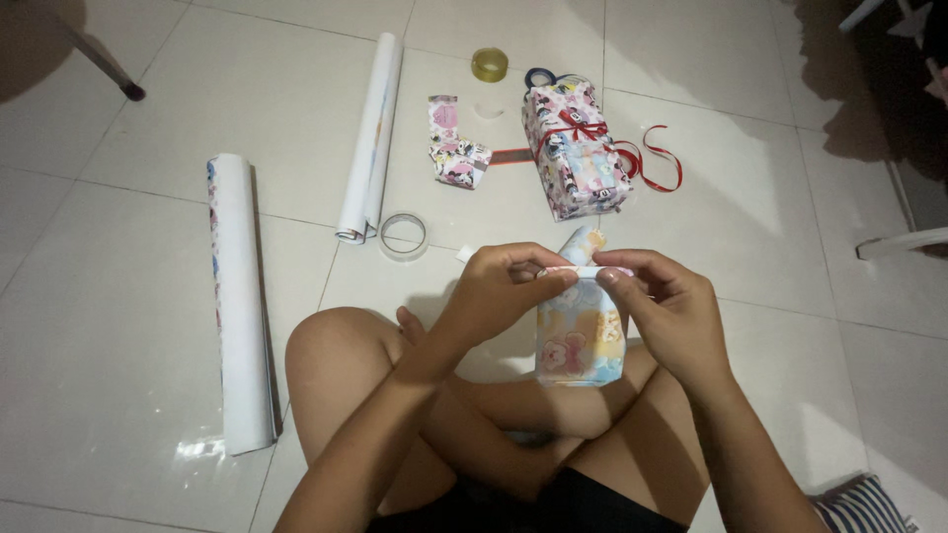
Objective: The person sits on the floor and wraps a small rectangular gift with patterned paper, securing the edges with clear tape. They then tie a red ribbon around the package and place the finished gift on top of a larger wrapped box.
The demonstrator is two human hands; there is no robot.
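My left hand (494,286) and right hand (662,296) pinch the top fold of the small pastel cartoon-papered box (581,341), fingers closed. Fold in hand; taping would follow, I judge.

1. Floor (148,128), far left: open tile beyond the long paper roll (240,306).
2. Ahead: second paper roll (372,133), clear tape ring (403,236), paper scrap (456,148), wrapped gift box (576,148) and red ribbon (660,158) stand close together.
3. Right: bare tile up to the white furniture leg (901,242).
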